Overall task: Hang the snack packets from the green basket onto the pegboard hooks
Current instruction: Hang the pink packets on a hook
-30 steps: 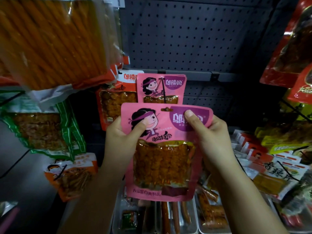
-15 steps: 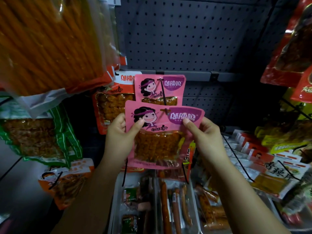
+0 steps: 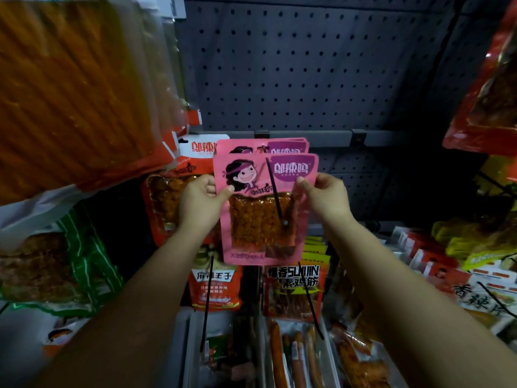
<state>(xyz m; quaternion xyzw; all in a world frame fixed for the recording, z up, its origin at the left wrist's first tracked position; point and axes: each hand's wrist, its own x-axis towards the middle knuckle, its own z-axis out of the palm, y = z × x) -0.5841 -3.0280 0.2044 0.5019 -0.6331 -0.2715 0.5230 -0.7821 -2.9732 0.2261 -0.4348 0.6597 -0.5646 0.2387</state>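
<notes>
On the black hook [image 3: 273, 189] the pink packet [image 3: 260, 208] now hangs, both hands [image 3: 199, 206] [image 3: 324, 198] still pinching its edges.

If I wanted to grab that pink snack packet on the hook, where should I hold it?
Probably best to hold the pink packet by its two side edges near the top, one hand from each side, as the left hand and right hand pinch it now. The packet is flat and thin, and the black hook runs through its top middle, so gripping the edges keeps fingers off the hook.
</notes>
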